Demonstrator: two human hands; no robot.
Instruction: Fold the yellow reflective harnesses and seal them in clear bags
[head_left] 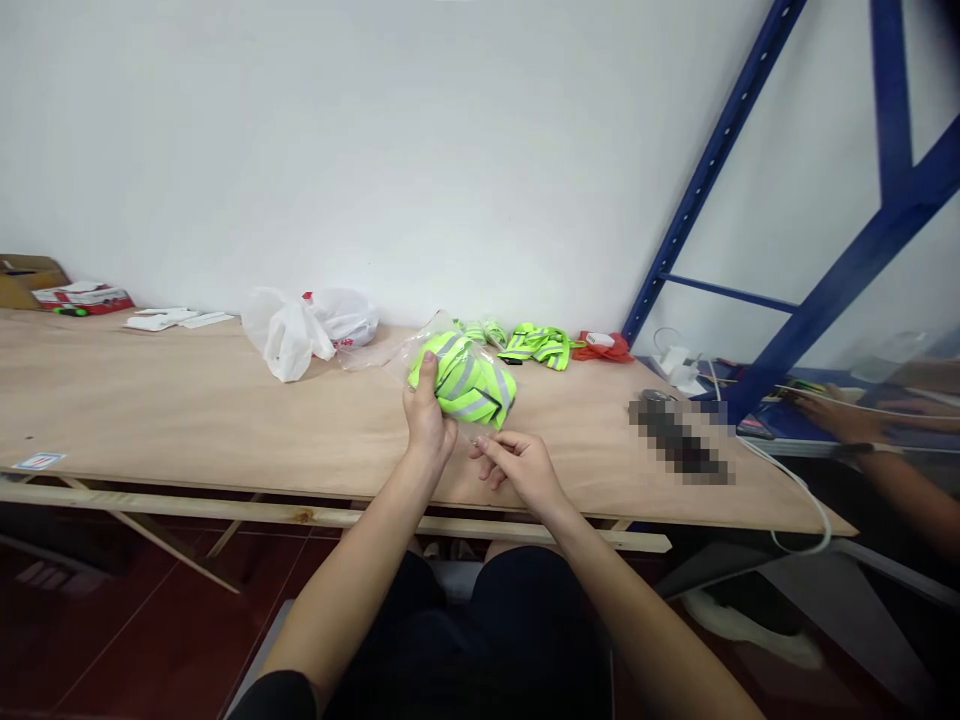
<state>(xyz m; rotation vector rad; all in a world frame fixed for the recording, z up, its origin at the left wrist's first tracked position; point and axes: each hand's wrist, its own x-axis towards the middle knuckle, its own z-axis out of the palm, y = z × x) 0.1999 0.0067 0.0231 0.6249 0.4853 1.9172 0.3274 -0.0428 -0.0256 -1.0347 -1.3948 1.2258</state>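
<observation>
- Yellow-green cloth (472, 380) with grey stripes sits bunched inside a clear bag (414, 350), held up over the near part of the table (300, 430).
- The left hand (429, 418) is closed around the bag's left side, thumb up across the front.
- The right hand (517, 465) pinches the bag's lower edge between thumb and forefinger, its other fingers loosely curled.
- Just behind the bag, more striped cloth (541, 345) lies crumpled on the table, with a red cloth (604, 348) beside it, a white piece on top.
- Left of these, two white plastic bags stand near the wall (450, 150): a crumpled one (289, 340) and a fuller one (349, 318).
- Farther left lie white papers (169, 318), then a red and white box (90, 298) and an open brown box (28, 280).
- To the right, a blurred-out dark object (679, 440) lies on the table, near a white cable (787, 475).
- Beyond stands a blue metal frame (821, 300); another person's arm (892, 480) reaches in at the far right.
</observation>
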